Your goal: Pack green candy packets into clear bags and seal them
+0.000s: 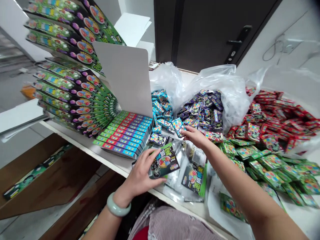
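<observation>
As the left hand (138,175) clasps a pouch (166,163) between thumb and fingers, the right hand (196,136) pinches a packet (178,126) by its corner, both over the tabletop (93,148); each seems light, slick, best edge-held

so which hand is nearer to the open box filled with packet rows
Left. The left hand, holding a black pouch, is close to the open box; the right hand, holding a blue packet, is farther off, to the box's right.
</observation>
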Demonstrator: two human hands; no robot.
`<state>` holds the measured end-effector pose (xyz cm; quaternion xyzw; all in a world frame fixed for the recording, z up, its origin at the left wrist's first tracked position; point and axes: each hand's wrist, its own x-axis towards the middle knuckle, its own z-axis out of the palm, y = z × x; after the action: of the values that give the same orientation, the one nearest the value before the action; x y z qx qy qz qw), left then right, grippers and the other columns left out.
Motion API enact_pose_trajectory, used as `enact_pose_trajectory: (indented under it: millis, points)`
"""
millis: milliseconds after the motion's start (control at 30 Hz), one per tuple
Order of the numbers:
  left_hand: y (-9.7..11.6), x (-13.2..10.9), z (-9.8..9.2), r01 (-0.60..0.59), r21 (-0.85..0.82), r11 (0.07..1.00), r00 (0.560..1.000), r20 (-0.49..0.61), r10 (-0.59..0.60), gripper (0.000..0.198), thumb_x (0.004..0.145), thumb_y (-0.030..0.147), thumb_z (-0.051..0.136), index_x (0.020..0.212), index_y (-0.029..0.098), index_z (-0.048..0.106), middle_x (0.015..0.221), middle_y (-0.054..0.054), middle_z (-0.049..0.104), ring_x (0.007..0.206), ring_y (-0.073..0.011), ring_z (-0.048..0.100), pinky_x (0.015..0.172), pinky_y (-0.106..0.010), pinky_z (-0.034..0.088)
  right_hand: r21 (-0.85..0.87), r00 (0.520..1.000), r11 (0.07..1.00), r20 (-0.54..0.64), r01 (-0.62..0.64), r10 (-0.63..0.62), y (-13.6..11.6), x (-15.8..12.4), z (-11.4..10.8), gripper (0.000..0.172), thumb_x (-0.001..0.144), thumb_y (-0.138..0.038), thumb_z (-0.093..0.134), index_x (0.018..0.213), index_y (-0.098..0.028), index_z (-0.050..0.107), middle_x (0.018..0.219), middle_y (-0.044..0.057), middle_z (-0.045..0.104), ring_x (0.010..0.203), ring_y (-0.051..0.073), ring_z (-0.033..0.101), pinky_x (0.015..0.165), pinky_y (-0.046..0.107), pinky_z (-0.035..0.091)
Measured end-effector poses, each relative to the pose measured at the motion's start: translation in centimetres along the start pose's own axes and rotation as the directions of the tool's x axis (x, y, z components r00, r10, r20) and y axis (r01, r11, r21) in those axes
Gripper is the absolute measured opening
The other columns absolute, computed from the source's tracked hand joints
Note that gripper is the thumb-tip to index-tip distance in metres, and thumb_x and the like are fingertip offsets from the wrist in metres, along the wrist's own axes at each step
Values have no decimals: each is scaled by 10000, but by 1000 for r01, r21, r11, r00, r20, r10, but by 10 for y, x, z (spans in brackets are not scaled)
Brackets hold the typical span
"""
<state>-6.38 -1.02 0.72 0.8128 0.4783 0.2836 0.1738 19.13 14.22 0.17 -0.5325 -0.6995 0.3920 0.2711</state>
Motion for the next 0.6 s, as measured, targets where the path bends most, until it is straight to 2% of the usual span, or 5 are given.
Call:
enact_pose_trajectory:
  millis: [100, 167, 300, 433, 600]
  points:
    - [-2, 1, 2, 12, 11, 1000, 1000, -22, -12, 889, 722, 401, 768, 1458, 274, 286, 1330, -126, 439, 1239, -325, 464, 1049, -522, 418, -72, 995, 997, -98, 10, -18, 6, -42, -19, 248, 806, -318, 603, 1015, -186, 620, 905, 50, 672, 792, 189, 633, 711, 319, 502]
    - [-1, 3, 5, 19, 15, 1000, 1000, -19, -18, 870, 729, 405, 762, 1454, 275, 298, 1317, -121, 444, 1234, -320, 470, 1051, -515, 418, -303, 988, 952, -133, 35, -79, 6, -67, -25, 244, 788, -267, 643, 1016, -184, 628, 961, 86, 659, 878, 231, 619, 784, 362, 485]
    - [2, 8, 12, 6, 27, 1000, 1000, 5, -6, 854, 728, 429, 758, 1445, 264, 323, 1296, -119, 456, 1222, -314, 478, 1051, -503, 418, -615, 987, 772, 82, 161, -140, 2, -102, -28, 363, 779, -335, 720, 1078, -145, 639, 993, 143, 661, 919, 279, 623, 794, 389, 496]
    - [3, 10, 14, 23, 44, 999, 1000, 5, -23, 828, 735, 431, 752, 1434, 260, 342, 1294, -113, 452, 1220, -307, 477, 1055, -491, 412, -483, 956, 826, 181, 290, -230, 12, -103, -43, 544, 781, -381, 729, 1255, -175, 560, 1162, 135, 646, 1082, 264, 589, 937, 410, 467]
    - [5, 13, 12, 34, 13, 999, 998, 49, -34, 830, 730, 420, 760, 1431, 271, 339, 1295, -108, 446, 1221, -299, 476, 1051, -488, 414, -459, 908, 812, 373, 361, -192, 25, -69, -42, 960, 614, -377, 841, 1443, -234, 380, 1533, 137, 338, 1432, 356, 214, 1116, 570, 232]
